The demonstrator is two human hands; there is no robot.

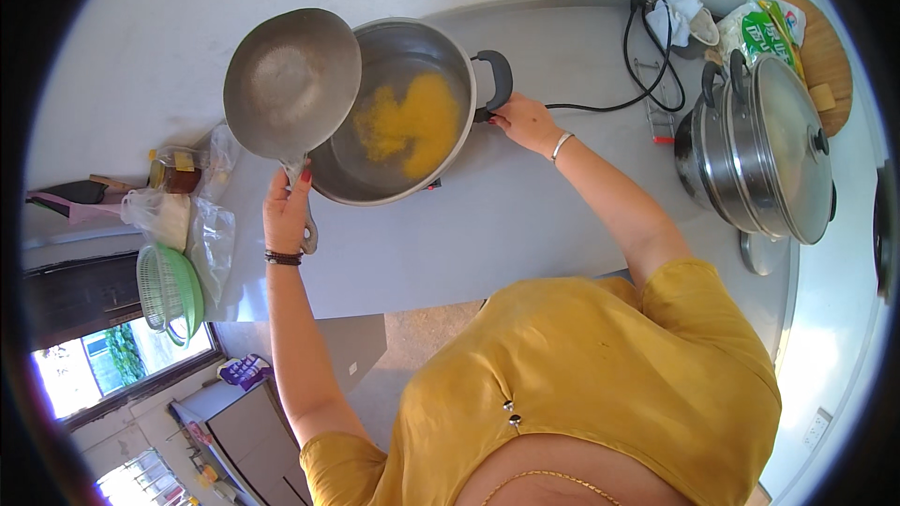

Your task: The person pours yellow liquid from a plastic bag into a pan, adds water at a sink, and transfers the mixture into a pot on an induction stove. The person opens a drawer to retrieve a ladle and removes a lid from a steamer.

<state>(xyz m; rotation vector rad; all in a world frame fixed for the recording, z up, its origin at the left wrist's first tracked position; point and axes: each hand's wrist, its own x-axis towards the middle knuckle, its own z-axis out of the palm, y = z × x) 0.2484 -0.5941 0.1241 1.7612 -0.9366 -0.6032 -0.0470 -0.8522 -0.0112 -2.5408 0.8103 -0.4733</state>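
My left hand (285, 214) grips the handle of a wide, shallow grey metal ladle or scoop (292, 84), whose bowl overlaps the left rim of a large grey metal pot (337, 176). Inside the pot lies a yellow, grainy-looking substance (432, 119), in an uneven patch. My right hand (527, 123) is at the pot's right side, just under its black side handle (499, 81), with the fingertips at a black part where a power cord (598, 109) runs in. Whether the fingers pinch that part is hard to tell.
Stacked steamer pots with a glass lid (787, 147) stand at the right, before a round wooden board (837, 63) and a printed food bag (766, 35). A wire rack (657, 105) lies near the cord. At the left are a green basket (186, 295), plastic bags (211, 246) and a jar (176, 170).
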